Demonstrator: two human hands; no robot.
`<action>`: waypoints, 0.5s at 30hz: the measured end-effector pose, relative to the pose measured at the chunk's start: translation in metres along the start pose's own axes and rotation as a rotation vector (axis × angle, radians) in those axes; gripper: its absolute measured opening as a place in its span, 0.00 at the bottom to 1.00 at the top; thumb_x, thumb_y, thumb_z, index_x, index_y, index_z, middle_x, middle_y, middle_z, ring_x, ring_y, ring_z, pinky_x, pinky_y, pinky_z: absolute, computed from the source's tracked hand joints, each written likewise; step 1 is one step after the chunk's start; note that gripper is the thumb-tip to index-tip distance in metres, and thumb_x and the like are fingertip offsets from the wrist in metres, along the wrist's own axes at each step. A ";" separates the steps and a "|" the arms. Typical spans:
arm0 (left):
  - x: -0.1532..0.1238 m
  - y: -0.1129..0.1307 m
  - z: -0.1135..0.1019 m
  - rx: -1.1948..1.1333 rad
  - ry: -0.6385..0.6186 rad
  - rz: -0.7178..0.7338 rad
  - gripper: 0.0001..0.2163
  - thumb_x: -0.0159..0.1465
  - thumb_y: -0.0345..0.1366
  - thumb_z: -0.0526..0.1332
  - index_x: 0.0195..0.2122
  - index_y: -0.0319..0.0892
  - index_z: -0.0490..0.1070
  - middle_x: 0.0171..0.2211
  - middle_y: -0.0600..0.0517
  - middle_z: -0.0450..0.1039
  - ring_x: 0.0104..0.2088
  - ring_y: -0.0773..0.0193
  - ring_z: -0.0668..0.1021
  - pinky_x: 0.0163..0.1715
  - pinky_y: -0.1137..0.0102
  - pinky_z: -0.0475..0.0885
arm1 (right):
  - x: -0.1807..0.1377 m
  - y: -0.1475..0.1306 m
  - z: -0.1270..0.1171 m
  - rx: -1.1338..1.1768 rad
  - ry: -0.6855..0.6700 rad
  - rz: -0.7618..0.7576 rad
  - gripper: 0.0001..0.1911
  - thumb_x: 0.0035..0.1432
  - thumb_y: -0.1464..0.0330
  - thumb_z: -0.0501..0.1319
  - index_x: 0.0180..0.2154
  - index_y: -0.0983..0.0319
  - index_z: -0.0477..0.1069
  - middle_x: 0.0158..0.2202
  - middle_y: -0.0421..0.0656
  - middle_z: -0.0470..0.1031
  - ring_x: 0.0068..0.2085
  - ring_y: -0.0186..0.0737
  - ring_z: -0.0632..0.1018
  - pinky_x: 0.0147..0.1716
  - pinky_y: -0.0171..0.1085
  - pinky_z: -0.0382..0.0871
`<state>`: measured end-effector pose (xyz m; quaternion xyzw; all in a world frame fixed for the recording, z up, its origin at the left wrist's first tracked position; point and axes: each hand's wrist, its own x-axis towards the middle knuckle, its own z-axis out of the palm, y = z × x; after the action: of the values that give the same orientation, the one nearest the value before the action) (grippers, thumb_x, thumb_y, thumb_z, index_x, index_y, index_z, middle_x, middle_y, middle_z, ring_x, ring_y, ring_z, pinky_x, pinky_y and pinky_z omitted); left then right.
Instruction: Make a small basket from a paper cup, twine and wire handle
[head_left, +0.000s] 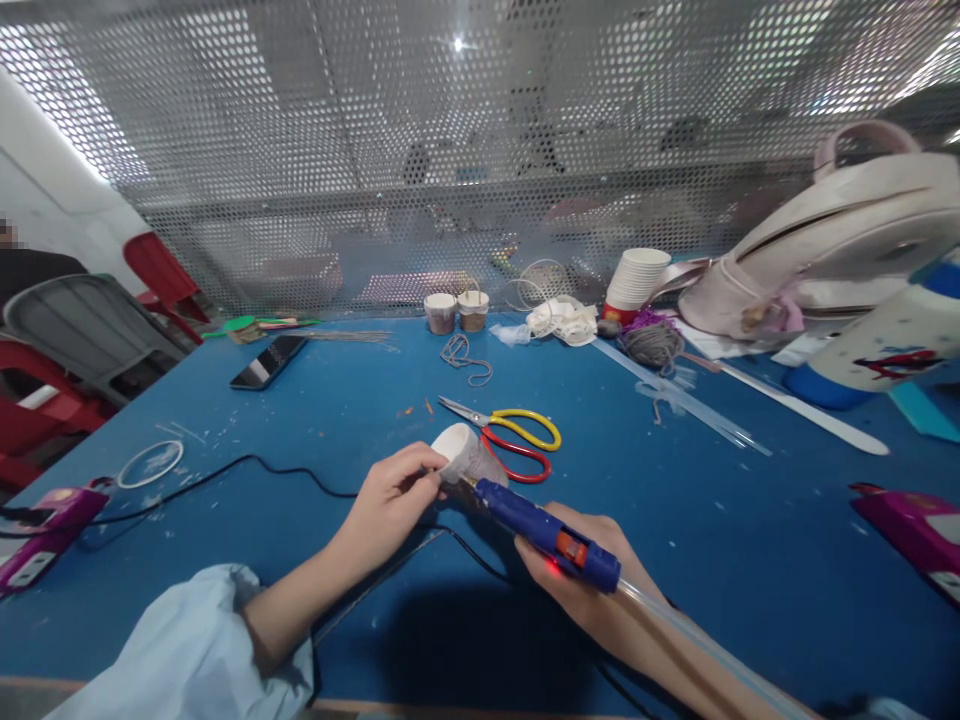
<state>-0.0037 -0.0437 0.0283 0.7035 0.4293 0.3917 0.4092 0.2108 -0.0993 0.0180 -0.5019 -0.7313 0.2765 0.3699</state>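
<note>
My left hand [400,498] pinches the rim of a small paper cup [470,455], which is tilted on its side with its white opening toward the upper left. Wrapped around a blue hot glue gun [525,520], my right hand [592,570] points the nozzle at the cup's lower side. A clear glue stick [675,622] sticks out of the gun's back end, and a red light glows near its body. Whether the nozzle touches the cup I cannot tell. Scissors [517,440] with one yellow and one red handle lie just behind the cup.
A black cable [292,470] crosses the table from a purple power strip [52,530]. Two small cups [441,314], grey cord [465,358] and a phone [270,362] are farther back. At right are stacked cups [637,280], yarn [652,345], glue sticks [690,400], a bag [817,240] and a large bottle [877,340].
</note>
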 end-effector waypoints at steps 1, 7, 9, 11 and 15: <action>0.000 0.000 0.000 -0.001 0.004 -0.001 0.08 0.61 0.33 0.56 0.30 0.39 0.74 0.27 0.52 0.72 0.29 0.66 0.75 0.31 0.73 0.68 | 0.001 -0.001 -0.001 -0.001 0.014 0.013 0.15 0.58 0.68 0.55 0.21 0.59 0.55 0.18 0.34 0.57 0.19 0.29 0.58 0.19 0.31 0.55; 0.000 0.001 0.000 0.011 0.016 0.013 0.08 0.61 0.33 0.57 0.30 0.39 0.75 0.27 0.52 0.73 0.29 0.66 0.75 0.32 0.73 0.69 | 0.003 -0.005 -0.003 0.006 0.042 0.076 0.15 0.56 0.65 0.56 0.20 0.58 0.56 0.16 0.35 0.58 0.18 0.31 0.59 0.18 0.33 0.56; 0.000 0.001 0.000 0.011 0.020 0.012 0.08 0.61 0.34 0.57 0.30 0.39 0.75 0.28 0.51 0.73 0.30 0.66 0.75 0.32 0.73 0.69 | 0.001 -0.003 -0.003 -0.009 0.029 0.061 0.15 0.57 0.66 0.56 0.20 0.58 0.55 0.16 0.35 0.58 0.18 0.31 0.59 0.19 0.33 0.56; 0.000 0.000 0.000 0.021 0.022 0.012 0.09 0.61 0.35 0.57 0.30 0.39 0.75 0.28 0.51 0.73 0.30 0.65 0.75 0.32 0.73 0.68 | 0.000 0.000 -0.001 -0.017 0.005 0.026 0.15 0.58 0.67 0.56 0.21 0.58 0.55 0.17 0.35 0.59 0.19 0.31 0.59 0.19 0.33 0.56; -0.001 0.000 0.001 0.055 0.019 0.012 0.09 0.62 0.35 0.57 0.30 0.39 0.75 0.28 0.51 0.73 0.30 0.65 0.74 0.32 0.73 0.67 | -0.003 0.005 0.002 0.016 -0.038 -0.047 0.13 0.58 0.68 0.56 0.23 0.58 0.58 0.19 0.36 0.63 0.20 0.32 0.63 0.21 0.33 0.58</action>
<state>-0.0033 -0.0445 0.0280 0.7132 0.4395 0.3888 0.3834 0.2125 -0.1003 0.0127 -0.4760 -0.7476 0.2832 0.3665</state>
